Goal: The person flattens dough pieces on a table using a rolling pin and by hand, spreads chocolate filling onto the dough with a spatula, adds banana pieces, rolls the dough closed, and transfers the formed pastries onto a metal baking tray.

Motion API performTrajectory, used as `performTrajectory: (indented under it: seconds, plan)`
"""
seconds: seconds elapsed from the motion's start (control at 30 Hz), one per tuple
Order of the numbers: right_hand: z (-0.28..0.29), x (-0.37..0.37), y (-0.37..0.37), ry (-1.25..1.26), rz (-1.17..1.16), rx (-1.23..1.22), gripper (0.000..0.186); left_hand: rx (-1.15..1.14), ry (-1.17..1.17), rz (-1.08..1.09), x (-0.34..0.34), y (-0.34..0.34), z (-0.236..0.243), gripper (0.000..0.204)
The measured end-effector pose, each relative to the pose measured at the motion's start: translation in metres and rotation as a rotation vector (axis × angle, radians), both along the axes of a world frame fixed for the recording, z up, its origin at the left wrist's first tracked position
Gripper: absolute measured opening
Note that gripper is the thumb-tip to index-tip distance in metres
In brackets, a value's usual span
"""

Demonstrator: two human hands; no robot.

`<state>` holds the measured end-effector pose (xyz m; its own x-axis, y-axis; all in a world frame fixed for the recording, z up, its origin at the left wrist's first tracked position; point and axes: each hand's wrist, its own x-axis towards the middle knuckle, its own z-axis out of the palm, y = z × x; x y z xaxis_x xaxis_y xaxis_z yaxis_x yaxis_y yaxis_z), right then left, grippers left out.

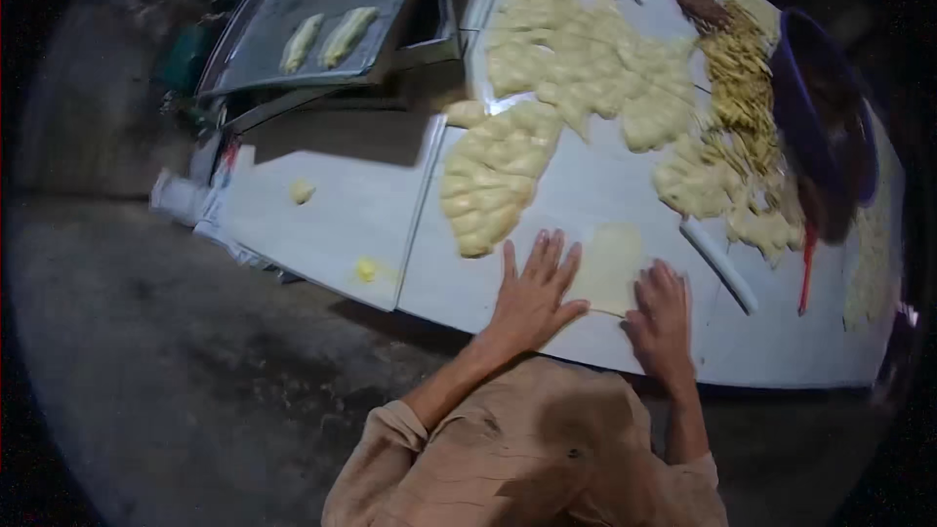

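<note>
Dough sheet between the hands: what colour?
The dough sheet is pale cream-yellow, seen in the head view.

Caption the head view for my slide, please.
Left hand and right hand flank a thin dough sheet on a white table, with a pale rod lying to the right.

left fingers (539, 256) spread wide, palm down; right fingers (667, 280) close together; both forearms (451, 381) forward

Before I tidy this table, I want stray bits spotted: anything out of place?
A pale lump and smeared yellow dab look stray on the left part of the table, apart from the clustered dough pieces.
</note>
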<state>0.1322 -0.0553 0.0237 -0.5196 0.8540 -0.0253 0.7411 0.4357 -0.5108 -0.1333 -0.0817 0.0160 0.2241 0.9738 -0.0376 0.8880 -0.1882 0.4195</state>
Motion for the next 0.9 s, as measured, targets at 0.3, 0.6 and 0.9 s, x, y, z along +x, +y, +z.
performTrajectory:
  seconds: [0.3, 0.6, 0.9]
  plan:
    - [-0.045, 0.102, 0.053, -0.186, -0.518, 0.187, 0.048, 0.482, 0.167, 0.913, -0.228, -0.003, 0.019, 0.053]
    - [-0.033, 0.130, 0.039, -0.030, -0.743, 0.207, 0.040, 0.230, -0.178, 1.091, -0.362, 0.013, -0.009, 0.045]
    - [0.039, 0.079, 0.034, 0.280, -0.629, 0.139, 0.047, 0.001, -1.095, 0.754, -0.092, 0.000, 0.044, 0.031]
